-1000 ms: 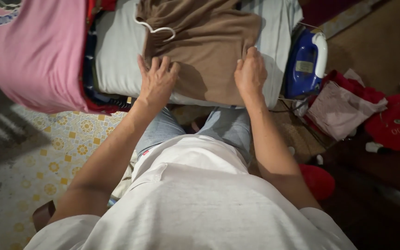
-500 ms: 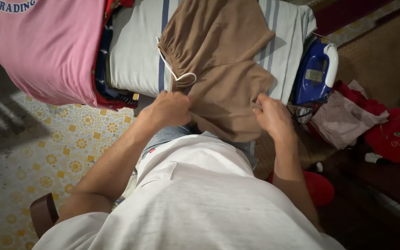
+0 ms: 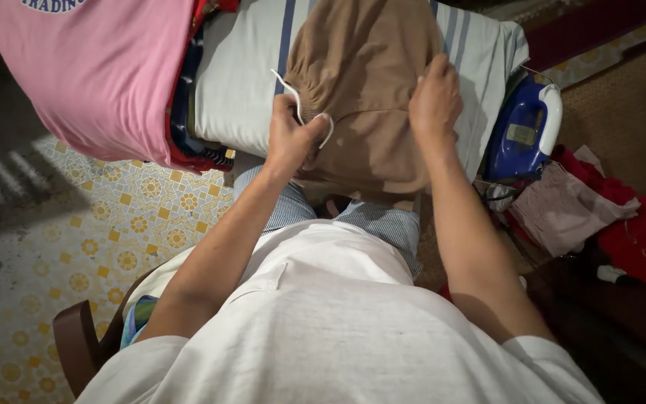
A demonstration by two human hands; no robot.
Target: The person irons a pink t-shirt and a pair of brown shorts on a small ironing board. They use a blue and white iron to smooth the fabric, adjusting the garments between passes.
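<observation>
Brown shorts (image 3: 368,90) were gripped by both hands: left hand (image 3: 291,138) at drawstring, right hand (image 3: 434,101) pinching fabric. Iron (image 3: 521,127) beside right hand risked being knocked.

Brightness: the middle is well lit, the edges are dim.
Light source: it seems to come from above and the far side, falling on the striped pad (image 3: 241,82) and the brown garment (image 3: 368,67).
Shadows: the right hand (image 3: 434,101) throws a soft shadow on the pad to its right; the near right corner is almost black.
Glare: a mild shine on the white handle of the blue iron (image 3: 525,127).
Focus: the centre is rather sharp; the white shirt (image 3: 323,329) near the camera is soft.
Distortion: a wide lens bends the edges.
</observation>
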